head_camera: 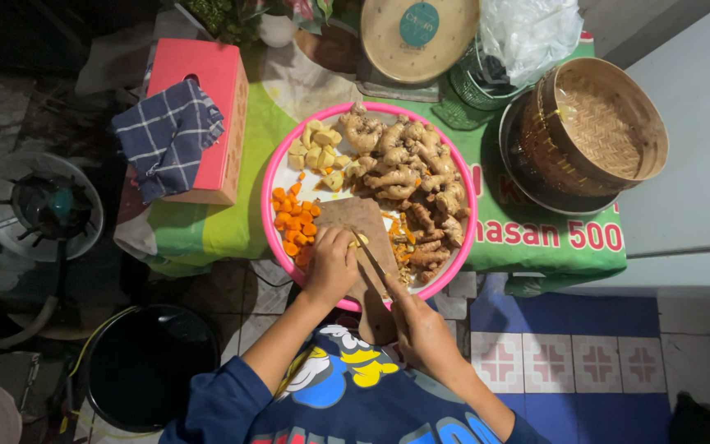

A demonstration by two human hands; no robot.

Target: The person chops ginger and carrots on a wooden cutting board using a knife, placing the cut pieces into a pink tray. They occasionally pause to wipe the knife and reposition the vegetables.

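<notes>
A pink-rimmed round tray (274,177) holds whole ginger roots (408,168), pale cut pieces (318,152), orange sliced pieces (293,226) and a small brown cutting board (355,218). My left hand (332,265) presses a small yellowish piece (359,241) down on the board's near end. My right hand (422,329) grips a knife (371,259) by its handle, the blade angled up to the piece beside my left fingers.
A red box (215,90) with a checked blue cloth (168,136) stands left of the tray. A woven bamboo steamer (597,123) sits at right, a round lid (417,33) and plastic bag (527,33) behind. A black bucket (149,366) and gas burner (39,205) are on the floor left.
</notes>
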